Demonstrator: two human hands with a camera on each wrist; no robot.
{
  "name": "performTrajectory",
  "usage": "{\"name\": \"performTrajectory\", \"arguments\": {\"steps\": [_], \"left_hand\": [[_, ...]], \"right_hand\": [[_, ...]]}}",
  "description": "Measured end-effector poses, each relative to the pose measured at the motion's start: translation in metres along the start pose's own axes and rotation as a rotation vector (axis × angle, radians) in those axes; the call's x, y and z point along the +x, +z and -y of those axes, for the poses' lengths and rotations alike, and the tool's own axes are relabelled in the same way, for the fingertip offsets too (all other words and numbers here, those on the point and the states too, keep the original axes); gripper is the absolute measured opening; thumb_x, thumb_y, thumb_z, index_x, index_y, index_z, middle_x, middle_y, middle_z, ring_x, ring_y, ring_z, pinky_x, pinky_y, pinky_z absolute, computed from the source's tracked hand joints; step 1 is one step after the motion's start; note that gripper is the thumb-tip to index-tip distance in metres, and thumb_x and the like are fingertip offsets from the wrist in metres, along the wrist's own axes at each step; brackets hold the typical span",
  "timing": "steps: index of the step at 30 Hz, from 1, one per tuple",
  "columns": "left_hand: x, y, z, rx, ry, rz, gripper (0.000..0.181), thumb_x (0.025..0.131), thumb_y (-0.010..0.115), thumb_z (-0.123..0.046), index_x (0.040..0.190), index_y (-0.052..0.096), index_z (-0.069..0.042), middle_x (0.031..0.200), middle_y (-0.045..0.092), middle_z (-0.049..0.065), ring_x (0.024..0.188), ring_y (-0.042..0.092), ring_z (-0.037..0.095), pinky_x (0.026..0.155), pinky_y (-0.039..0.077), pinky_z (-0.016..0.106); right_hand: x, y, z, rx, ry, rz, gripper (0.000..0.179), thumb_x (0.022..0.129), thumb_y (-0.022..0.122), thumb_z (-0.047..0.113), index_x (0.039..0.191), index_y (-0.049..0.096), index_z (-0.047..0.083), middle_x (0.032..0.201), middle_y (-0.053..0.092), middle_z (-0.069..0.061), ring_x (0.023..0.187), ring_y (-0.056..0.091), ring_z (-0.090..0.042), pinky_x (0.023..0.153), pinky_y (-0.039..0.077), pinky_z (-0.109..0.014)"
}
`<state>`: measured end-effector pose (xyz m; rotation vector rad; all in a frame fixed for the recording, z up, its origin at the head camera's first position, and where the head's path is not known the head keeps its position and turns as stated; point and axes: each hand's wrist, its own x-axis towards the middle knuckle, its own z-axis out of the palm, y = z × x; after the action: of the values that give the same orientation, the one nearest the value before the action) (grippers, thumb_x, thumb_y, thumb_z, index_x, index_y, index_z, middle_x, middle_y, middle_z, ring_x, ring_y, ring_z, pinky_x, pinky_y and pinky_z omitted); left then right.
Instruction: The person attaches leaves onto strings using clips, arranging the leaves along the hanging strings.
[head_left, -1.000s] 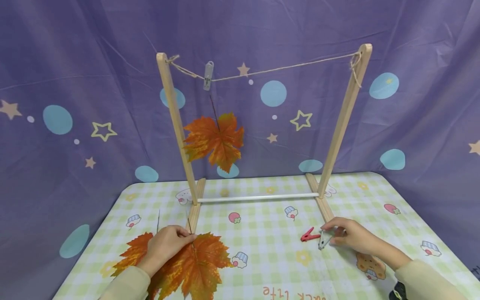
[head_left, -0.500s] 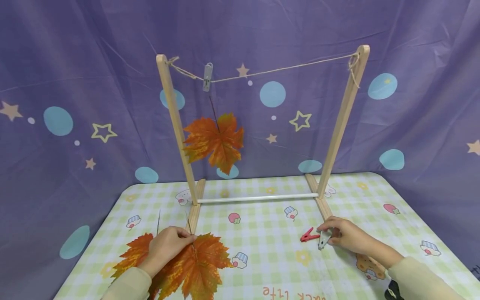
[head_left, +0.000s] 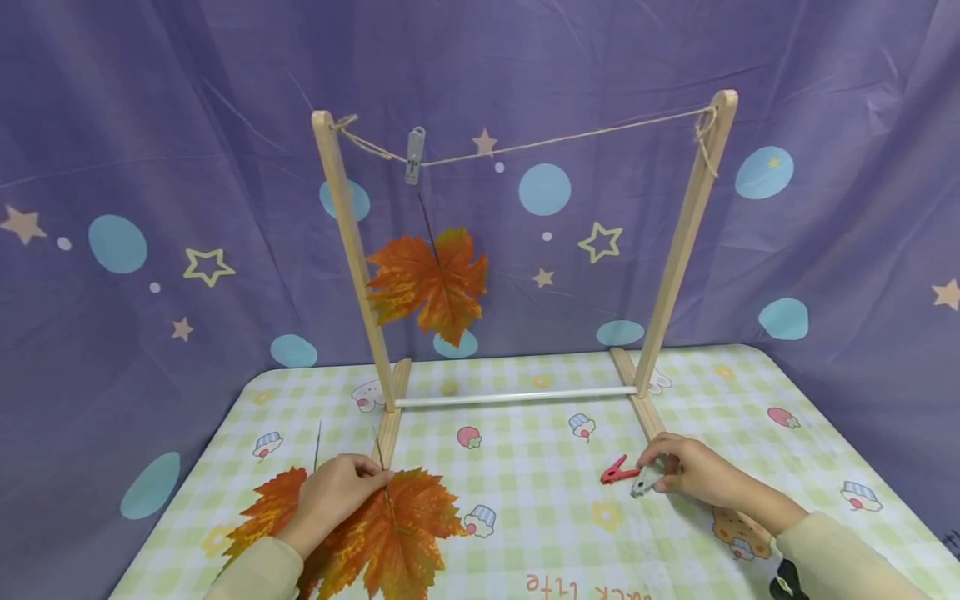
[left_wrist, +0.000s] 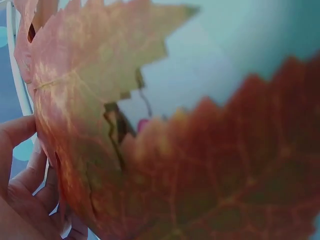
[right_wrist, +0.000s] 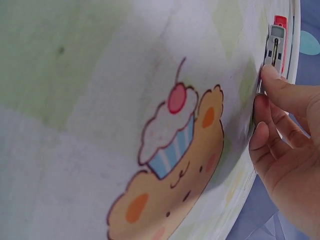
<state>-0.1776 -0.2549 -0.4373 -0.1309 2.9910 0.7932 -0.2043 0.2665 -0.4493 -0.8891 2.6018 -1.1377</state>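
Note:
In the head view my left hand (head_left: pixel 337 492) pinches the stem of an orange maple leaf (head_left: pixel 408 525) near the front left. A second maple leaf (head_left: pixel 272 504) lies partly hidden beneath that hand and arm. My right hand (head_left: pixel 701 471) holds a grey clothespin (head_left: pixel 643 482) between thumb and fingers, low over the table. Just left of it lies a red clothespin (head_left: pixel 617 471). The right wrist view has the grey clothespin (right_wrist: pixel 275 45) at the fingertips, overlapping the red one (right_wrist: pixel 281 21). Blurred leaf surface (left_wrist: pixel 85 100) fills much of the left wrist view.
A wooden frame (head_left: pixel 678 250) stands at the back with a string (head_left: pixel 570 135) tied between its posts. From another grey clothespin (head_left: pixel 414 157) on the string hangs a maple leaf (head_left: pixel 435 283). A white rod (head_left: pixel 517 396) joins the posts low down. Checked cloth (head_left: pixel 540 500) covers the table.
My right hand has shifted slightly left on the grey clothespin, whose lower end has swung a little to the left. My left hand and the leaf stay almost still.

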Motion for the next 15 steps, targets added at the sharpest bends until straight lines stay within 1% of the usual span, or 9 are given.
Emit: {"name": "performTrajectory", "arguments": {"steps": [4,7,10,15], "left_hand": [[0.000,0.000,-0.002,0.005,0.020,-0.026,0.018,0.086,0.075,-0.042,0.084,0.076,-0.024,0.079,0.069,-0.010,0.064,0.058,0.008,0.056,0.045,0.033],[-0.001,-0.001,-0.006,-0.008,0.034,-0.044,0.017,0.086,0.075,-0.042,0.084,0.076,-0.025,0.079,0.070,-0.010,0.065,0.059,0.008,0.056,0.045,0.033],[-0.001,-0.002,-0.012,-0.031,0.050,-0.056,0.014,0.087,0.075,-0.039,0.083,0.076,-0.026,0.080,0.070,-0.011,0.066,0.059,0.008,0.056,0.044,0.032],[0.000,-0.004,-0.025,-0.060,0.072,-0.061,0.010,0.088,0.075,-0.036,0.085,0.076,-0.027,0.078,0.069,-0.012,0.064,0.057,0.009,0.054,0.043,0.032]], "right_hand": [[-0.001,0.000,-0.001,0.007,0.007,0.001,0.026,0.083,0.078,0.009,0.108,0.068,0.008,0.107,0.061,-0.004,0.072,0.051,-0.008,0.064,0.048,-0.025],[-0.002,0.000,-0.001,0.017,0.018,0.007,0.025,0.084,0.078,0.013,0.107,0.068,0.010,0.109,0.061,-0.004,0.075,0.053,-0.008,0.065,0.049,-0.025],[-0.003,-0.002,0.000,0.016,0.020,0.009,0.026,0.084,0.078,0.016,0.107,0.067,0.011,0.109,0.061,-0.005,0.078,0.055,-0.008,0.066,0.050,-0.026],[-0.006,-0.006,0.001,0.003,0.035,0.005,0.027,0.085,0.078,0.016,0.109,0.067,0.009,0.106,0.064,-0.005,0.079,0.058,-0.007,0.064,0.050,-0.026]]}}
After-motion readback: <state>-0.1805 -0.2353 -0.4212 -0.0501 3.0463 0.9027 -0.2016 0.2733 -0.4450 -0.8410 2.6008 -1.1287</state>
